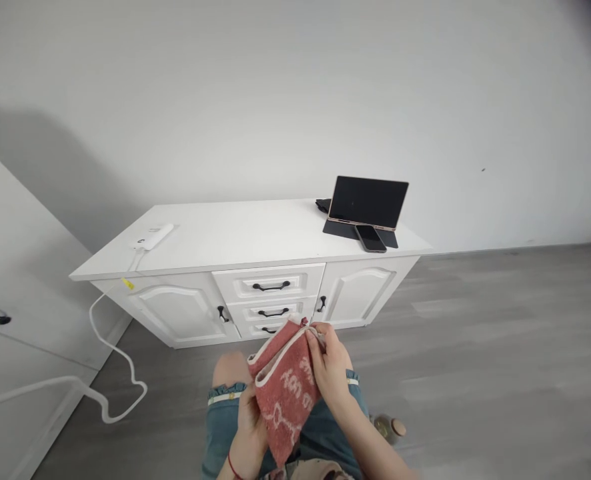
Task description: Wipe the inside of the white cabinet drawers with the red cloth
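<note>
A red towel [289, 399] with white edging, white lettering and a white figure hangs folded above my lap. My right hand [331, 365] pinches its upper right corner, near a small loop at the edge. Lower on the opposite side, my left hand [250, 421] grips the towel's left edge, with some of its fingers hidden behind the cloth. Between the folded layers a gap shows along the white-trimmed edges.
Ahead stands a white cabinet [235, 230] with black handles. On it are a tablet [368, 202] on a stand, a phone [370, 238] and a white device [154, 237] with a long cable [125, 360]. A corked glass jar [385, 428] is on the floor at right.
</note>
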Tool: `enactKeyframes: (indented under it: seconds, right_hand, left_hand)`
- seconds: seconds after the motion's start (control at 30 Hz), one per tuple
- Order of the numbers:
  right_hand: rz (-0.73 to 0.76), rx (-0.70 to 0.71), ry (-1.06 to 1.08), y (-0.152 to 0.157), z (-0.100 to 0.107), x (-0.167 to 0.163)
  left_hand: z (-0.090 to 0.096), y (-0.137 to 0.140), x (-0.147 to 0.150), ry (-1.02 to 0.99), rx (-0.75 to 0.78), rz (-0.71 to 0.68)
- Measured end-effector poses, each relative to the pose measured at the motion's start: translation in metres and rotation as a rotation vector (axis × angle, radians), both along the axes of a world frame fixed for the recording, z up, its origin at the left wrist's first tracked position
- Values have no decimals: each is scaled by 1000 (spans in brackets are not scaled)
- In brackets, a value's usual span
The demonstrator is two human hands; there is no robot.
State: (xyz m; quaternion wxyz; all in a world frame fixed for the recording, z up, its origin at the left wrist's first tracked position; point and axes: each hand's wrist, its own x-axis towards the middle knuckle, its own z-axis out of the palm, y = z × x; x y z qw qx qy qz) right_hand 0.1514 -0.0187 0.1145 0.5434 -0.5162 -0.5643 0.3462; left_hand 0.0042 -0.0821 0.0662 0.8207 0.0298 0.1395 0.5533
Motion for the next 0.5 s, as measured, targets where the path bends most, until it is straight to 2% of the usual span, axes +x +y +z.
enactKeyframes:
  seconds: [0.13, 0.33, 0.4, 0.5]
  right_hand:
    - [7, -63, -1, 3, -5, -6]
    - [-38, -53, -65, 3, -2, -11]
    - [-56, -53, -90, 2, 3, -12]
    - [-66, -114, -57, 4, 5, -11]
  left_hand:
    - [4, 0, -7, 14, -40, 66]
    - [12, 3, -18, -87, 125, 70]
    - [16, 1, -19, -23, 115, 136]
    - [25, -4, -14, 242, -39, 242]
